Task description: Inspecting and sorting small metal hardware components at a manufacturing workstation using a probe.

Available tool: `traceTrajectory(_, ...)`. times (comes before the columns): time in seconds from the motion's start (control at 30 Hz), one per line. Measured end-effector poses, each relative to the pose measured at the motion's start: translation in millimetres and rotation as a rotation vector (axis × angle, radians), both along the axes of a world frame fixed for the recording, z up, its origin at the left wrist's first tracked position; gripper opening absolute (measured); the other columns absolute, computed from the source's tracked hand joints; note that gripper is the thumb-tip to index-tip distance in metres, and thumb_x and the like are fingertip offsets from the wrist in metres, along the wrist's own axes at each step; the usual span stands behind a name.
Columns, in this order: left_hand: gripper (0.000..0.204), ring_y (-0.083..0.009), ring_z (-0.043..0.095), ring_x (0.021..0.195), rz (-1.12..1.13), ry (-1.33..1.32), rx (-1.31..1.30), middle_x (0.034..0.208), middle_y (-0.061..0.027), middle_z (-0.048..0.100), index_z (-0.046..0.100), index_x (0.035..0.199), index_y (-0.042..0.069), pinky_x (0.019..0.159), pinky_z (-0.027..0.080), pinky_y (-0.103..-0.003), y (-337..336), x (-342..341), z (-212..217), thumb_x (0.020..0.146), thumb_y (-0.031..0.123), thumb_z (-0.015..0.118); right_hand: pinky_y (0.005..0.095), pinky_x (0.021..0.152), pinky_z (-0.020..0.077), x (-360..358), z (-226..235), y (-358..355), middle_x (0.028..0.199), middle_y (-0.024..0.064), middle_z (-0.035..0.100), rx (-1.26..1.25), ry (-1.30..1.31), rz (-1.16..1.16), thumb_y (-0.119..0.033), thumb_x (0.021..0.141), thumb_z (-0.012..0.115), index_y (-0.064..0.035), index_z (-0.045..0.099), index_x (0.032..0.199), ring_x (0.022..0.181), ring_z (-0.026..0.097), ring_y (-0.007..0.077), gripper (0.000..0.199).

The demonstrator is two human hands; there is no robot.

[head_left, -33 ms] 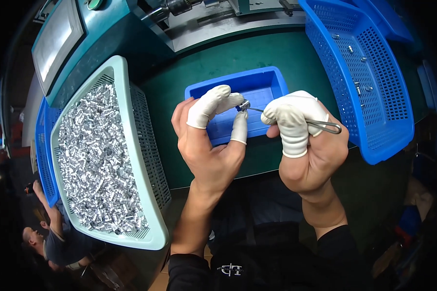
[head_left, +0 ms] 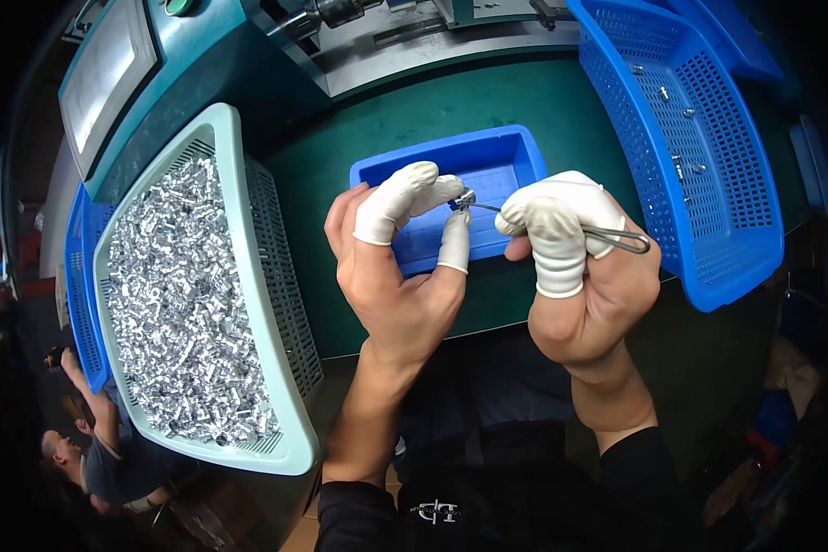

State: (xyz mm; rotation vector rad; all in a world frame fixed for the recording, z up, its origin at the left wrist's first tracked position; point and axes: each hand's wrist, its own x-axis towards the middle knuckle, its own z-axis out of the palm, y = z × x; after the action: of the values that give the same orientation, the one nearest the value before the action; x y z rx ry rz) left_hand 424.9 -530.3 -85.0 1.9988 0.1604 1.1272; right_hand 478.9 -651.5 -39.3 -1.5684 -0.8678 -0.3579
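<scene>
Above a small blue tray (head_left: 515,147), my left hand (head_left: 400,267) pinches a small shiny metal part (head_left: 465,197) between thumb and fingers. White finger cots cover those fingertips. My right hand (head_left: 584,258), with white cots on its fingers too, is closed round a thin metal hand tool (head_left: 630,241) with a looped end. The tool's narrow tip reaches left to the metal part and meets it at its edge. Exactly how far the tip goes into the part is too small to tell.
At left stands a pale green basket (head_left: 281,405) heaped with small metal parts (head_left: 184,304). A blue perforated basket (head_left: 718,290) at right holds several metal parts. Behind the green bench (head_left: 340,129) is a machine (head_left: 414,60). Another person (head_left: 110,460) is at far left.
</scene>
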Motion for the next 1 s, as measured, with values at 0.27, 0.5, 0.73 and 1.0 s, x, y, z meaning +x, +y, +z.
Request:
traceTrajectory(0.27,0.041,-0.026,0.062,0.084,0.002,-0.057,-0.016,0.085,-0.0055,0.068,0.058,0.099,0.004,0.09,0.043,-0.041,-0.8,-3.8,-6.2,0.062,-0.005,0.074,0.0207,0.048,0.0441,-1.7,-6.1,4.3,0.075,0.0138,0.062,-0.003,-0.009,-0.035,-0.008,0.094,0.049,0.008,0.059,0.083,0.055,0.055,0.0115,0.022)
traceTrajectory(0.5,0.037,-0.0245,0.059,0.08,0.007,-0.026,-0.004,0.084,-0.0041,0.067,0.059,0.093,0.005,0.085,0.042,-0.038,0.5,-1.1,1.3,0.061,-0.005,0.074,0.0211,0.049,0.0453,-2.7,-0.5,0.6,0.076,0.0145,0.063,-0.015,-0.036,-0.033,-0.007,0.094,0.049,0.0086,0.059,0.084,0.056,0.056,0.0119,0.022)
traceTrajectory(0.73,0.034,-0.0234,0.056,0.076,-0.016,0.024,0.212,0.082,-0.003,0.066,0.065,0.09,0.007,0.077,0.041,-0.035,3.4,-2.4,13.4,0.059,-0.004,0.072,0.0209,0.048,0.046,-0.3,-1.1,-1.8,0.075,0.0139,0.064,-0.017,-0.029,-0.075,-0.007,0.094,0.049,0.0083,0.06,0.085,0.055,0.057,0.0117,0.021)
traceTrajectory(1.0,0.03,-0.0238,0.056,0.079,-0.091,0.109,0.163,0.085,-0.0053,0.068,0.07,0.09,0.007,0.072,0.043,-0.033,5.5,-5.0,17.0,0.061,-0.001,0.075,0.0204,0.047,0.0445,2.9,-5.5,-4.2,0.075,0.0137,0.064,0.099,0.057,-0.049,-0.009,0.095,0.049,0.0077,0.06,0.084,0.055,0.056,0.0114,0.023)
